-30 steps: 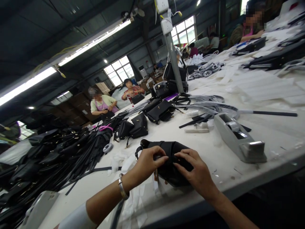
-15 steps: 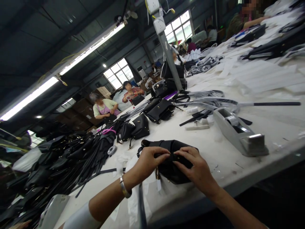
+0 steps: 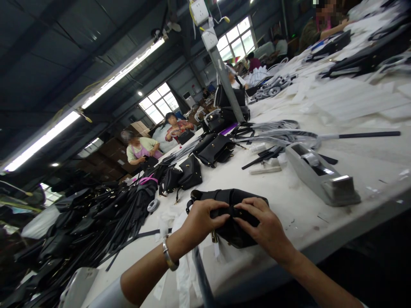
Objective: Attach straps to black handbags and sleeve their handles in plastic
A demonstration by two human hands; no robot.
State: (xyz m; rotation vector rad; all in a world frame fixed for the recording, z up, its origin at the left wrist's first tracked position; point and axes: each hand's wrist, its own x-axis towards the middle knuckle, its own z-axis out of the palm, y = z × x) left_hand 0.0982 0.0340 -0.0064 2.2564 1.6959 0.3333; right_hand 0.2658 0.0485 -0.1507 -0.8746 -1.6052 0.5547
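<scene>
A black handbag (image 3: 239, 237) with small gold fittings rests on the white worktable near its front edge. My left hand (image 3: 205, 218), with a silver bangle on its wrist, pinches the bag's upper edge between thumb and fingers. From the other side my right hand (image 3: 260, 216) grips the same edge, its fingertips close to those of the left. What lies between the fingertips is too dark to make out. A gold zip pull with a pale tag (image 3: 215, 243) hangs below my left hand.
A grey tape dispenser (image 3: 321, 175) stands to the right. Beyond are black bags (image 3: 215, 149), plastic-wrapped straps (image 3: 279, 128) and a metal post (image 3: 226, 81). A large pile of black bags (image 3: 70, 226) lies left. Co-workers (image 3: 143, 149) sit across the table.
Both hands keep their grip on the bag, with only slight finger movement. The view has shifted a little; the bag stays in place on the table.
</scene>
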